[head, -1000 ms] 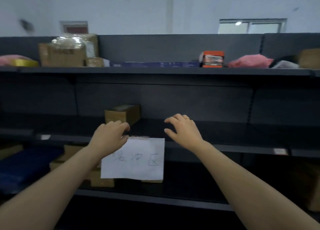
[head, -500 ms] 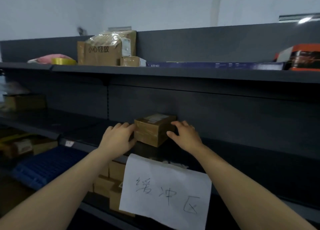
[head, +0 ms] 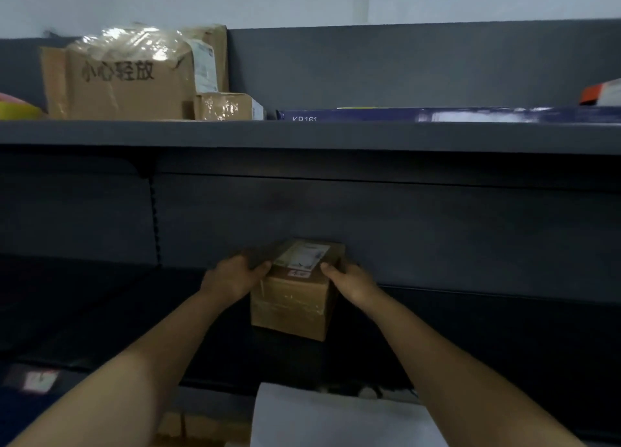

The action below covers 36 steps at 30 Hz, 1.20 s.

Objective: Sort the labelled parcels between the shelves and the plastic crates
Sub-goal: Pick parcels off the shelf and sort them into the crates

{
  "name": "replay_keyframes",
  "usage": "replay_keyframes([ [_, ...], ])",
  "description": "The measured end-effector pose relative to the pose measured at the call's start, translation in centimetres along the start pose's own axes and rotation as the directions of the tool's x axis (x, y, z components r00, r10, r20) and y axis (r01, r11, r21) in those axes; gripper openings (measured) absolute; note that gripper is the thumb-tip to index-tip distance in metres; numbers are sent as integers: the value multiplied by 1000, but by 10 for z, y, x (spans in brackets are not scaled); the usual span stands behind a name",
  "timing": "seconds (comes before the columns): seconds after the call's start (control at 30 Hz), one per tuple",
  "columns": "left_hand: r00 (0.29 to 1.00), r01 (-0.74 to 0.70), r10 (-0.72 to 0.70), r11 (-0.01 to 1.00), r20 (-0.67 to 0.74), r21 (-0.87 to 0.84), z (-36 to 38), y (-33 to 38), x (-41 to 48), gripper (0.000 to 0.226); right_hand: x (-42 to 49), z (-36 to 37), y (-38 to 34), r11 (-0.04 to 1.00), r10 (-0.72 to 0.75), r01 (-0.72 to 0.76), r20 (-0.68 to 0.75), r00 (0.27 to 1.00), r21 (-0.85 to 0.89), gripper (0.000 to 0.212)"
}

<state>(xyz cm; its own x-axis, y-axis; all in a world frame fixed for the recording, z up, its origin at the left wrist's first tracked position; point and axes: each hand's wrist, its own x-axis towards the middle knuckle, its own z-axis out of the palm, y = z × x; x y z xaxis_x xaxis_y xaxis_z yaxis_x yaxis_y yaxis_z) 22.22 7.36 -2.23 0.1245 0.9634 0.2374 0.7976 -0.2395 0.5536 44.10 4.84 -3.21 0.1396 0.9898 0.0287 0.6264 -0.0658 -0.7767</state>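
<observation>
The left hand (head: 235, 278) and right hand (head: 349, 280) clamp opposite sides of the taped cardboard parcel (head: 292, 302) between them (shipping label (head: 302, 256) facing up), seemingly just clear of the dark shelf (head: 100, 312) beneath the grip, so squeeze evenly and draw it out level.

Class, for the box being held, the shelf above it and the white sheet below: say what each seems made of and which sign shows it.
The box: brown cardboard, matte, with glossy clear tape, going by shiny wrinkled bands; white paper label on top. The shelf: probably painted metal, dark grey, matte, thin straight edge. The sheet: likely paper, flat, plain white.
</observation>
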Motion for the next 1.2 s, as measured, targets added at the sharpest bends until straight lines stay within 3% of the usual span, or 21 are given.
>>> replay_keyframes([
  [0.07, 983, 140, -85, 922, 164, -361, 10, -2, 10, 55, 5, 6, -2, 956, 132, -154, 102, 986, 249, 68],
  [0.13, 942, 297, -137, 769, 308, -567, 19, -5, 14, 48, 8, 11, -2, 903, 212, -265, 186, 959, 337, 67],
  [0.23, 890, 415, -151, 659, 430, -628, 31, -16, 20, 76, 11, 17, 0, 830, 229, -320, 242, 943, 457, 71],
  [0.33, 885, 432, -108, 554, 454, -711, 32, -14, 18, 54, 6, 17, -2, 781, 190, -315, 274, 943, 540, 65],
  [0.53, 919, 318, 21, 550, 393, -772, 24, -12, 0, 42, -19, 6, -1, 780, 53, -179, 222, 974, 600, 59],
  [0.67, 910, 262, 101, 613, 403, -745, 17, -1, -21, 66, -49, -5, 7, 731, -8, -103, 160, 987, 675, 56],
  [0.87, 898, 250, 176, 552, 404, -796, 14, 60, -60, 86, -117, -53, 30, 703, -70, -18, 94, 993, 711, 46],
  [1.03, 897, 225, 228, 501, 379, -835, 46, 137, -120, 62, -205, -121, 82, 724, 7, -48, 62, 998, 688, 49],
  [1.13, 868, 273, 246, 491, 433, -827, 76, 188, -162, 56, -265, -160, 122, 707, 81, -88, 43, 996, 702, 57],
  [1.2, 840, 289, 277, 497, 466, -818, 98, 220, -189, 54, -307, -181, 146, 705, 111, -75, -5, 994, 706, 46],
])
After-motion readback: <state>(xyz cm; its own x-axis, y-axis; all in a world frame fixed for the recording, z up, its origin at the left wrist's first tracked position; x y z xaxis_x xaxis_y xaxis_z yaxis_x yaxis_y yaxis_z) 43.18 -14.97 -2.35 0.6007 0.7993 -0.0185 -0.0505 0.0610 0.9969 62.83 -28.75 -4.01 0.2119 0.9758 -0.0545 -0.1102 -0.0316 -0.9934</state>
